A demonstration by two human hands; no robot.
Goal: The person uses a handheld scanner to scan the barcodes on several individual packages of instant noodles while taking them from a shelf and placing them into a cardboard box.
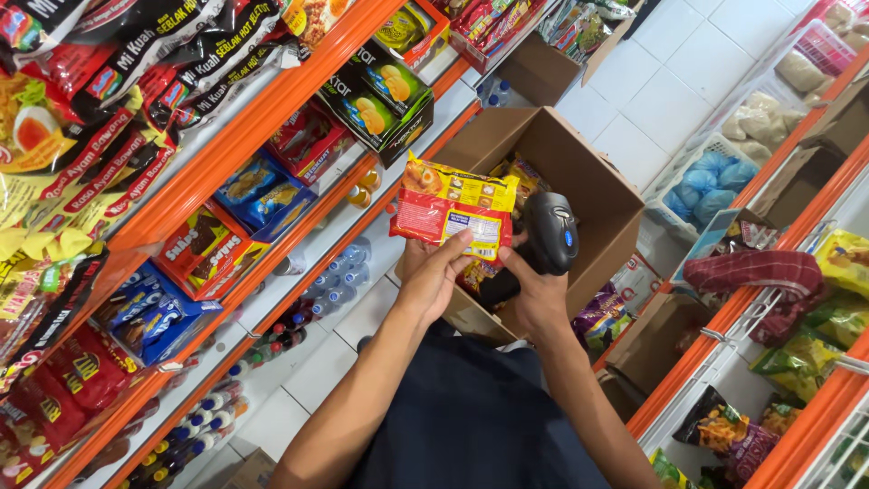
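My left hand (433, 272) holds up a red and yellow noodle packet (453, 208) by its lower edge, its back side facing me. My right hand (534, 290) grips a black handheld barcode scanner (550, 231), held close against the packet's right side. Both hands are over an open brown cardboard box (593, 186) that holds more packets of the same kind.
Orange shelves (244, 136) on the left carry noodle packets, biscuit boxes and small bottles low down. On the right, an orange rack (769, 380) holds snack bags and a red checked cloth (760, 272). White baskets of bagged goods (724, 181) stand on the white tiled floor (652, 100).
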